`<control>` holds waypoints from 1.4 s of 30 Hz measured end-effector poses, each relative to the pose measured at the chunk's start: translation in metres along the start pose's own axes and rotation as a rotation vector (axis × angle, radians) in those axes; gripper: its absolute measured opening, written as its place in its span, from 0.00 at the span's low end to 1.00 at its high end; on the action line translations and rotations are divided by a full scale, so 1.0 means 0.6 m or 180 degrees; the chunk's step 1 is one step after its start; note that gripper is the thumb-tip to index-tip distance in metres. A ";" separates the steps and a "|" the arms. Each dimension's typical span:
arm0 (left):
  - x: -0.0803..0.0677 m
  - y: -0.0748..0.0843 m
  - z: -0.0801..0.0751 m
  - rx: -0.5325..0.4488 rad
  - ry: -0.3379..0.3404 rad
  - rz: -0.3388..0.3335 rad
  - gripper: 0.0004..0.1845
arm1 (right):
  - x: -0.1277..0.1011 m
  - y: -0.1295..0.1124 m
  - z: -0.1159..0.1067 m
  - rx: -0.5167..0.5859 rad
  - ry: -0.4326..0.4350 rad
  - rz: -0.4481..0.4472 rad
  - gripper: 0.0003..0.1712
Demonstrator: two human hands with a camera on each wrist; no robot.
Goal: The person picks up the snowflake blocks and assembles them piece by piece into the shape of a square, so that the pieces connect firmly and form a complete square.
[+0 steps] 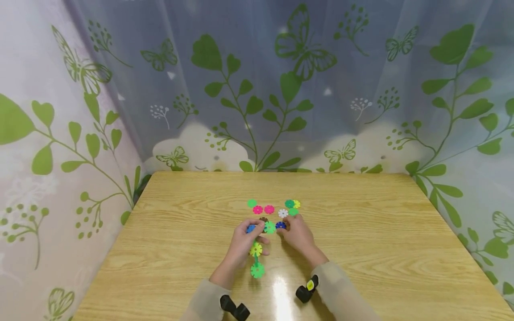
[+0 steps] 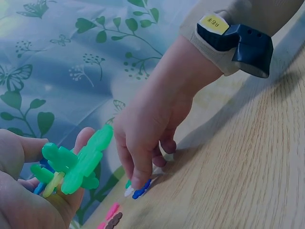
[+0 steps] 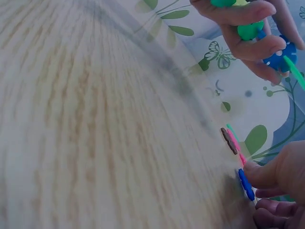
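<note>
My left hand (image 1: 242, 243) holds a joined cluster of notched plastic snowflake discs above the table. A blue disc (image 3: 281, 55) and a light green disc (image 1: 269, 227) are at its upper end; a yellow disc (image 1: 255, 249) and another green disc (image 1: 257, 270) hang below the palm. Part of the cluster is hidden behind the fingers. Down at the tabletop, my right hand (image 1: 299, 234) pinches a dark blue disc (image 3: 246, 184) at its edge, between thumb and fingers. Just beyond those fingertips lies a white disc (image 1: 283, 213).
Loose discs lie farther back on the wooden table (image 1: 180, 232): two pink discs (image 1: 258, 209), a green disc (image 1: 251, 203), a brown disc (image 3: 228, 140) and a yellow disc (image 1: 297, 203) beside green ones. A patterned curtain (image 1: 257, 89) hangs behind the far edge.
</note>
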State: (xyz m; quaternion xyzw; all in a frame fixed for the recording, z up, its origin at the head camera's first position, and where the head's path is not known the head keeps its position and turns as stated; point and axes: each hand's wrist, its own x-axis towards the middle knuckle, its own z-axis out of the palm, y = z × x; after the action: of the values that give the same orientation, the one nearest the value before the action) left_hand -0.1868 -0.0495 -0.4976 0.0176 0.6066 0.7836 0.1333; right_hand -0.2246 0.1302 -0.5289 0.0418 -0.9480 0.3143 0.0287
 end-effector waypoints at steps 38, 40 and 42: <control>-0.022 0.045 0.009 0.0075 -0.0044 -0.0004 0.17 | -0.048 -0.018 -0.026 0.1657 0.0542 -0.0184 0.03; -0.021 0.044 0.008 0.0068 -0.0044 -0.0007 0.17 | -0.050 -0.020 -0.027 0.1776 0.0537 -0.0189 0.03; -0.017 0.040 0.006 0.0052 -0.0038 -0.0016 0.17 | -0.052 -0.023 -0.028 0.1886 0.0517 -0.0185 0.03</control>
State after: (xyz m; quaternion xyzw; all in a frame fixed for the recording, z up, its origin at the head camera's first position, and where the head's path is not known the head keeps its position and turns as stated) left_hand -0.1807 -0.0538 -0.4724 0.0219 0.6122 0.7781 0.1388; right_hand -0.1919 0.1312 -0.5100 0.0501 -0.8080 0.5784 0.1000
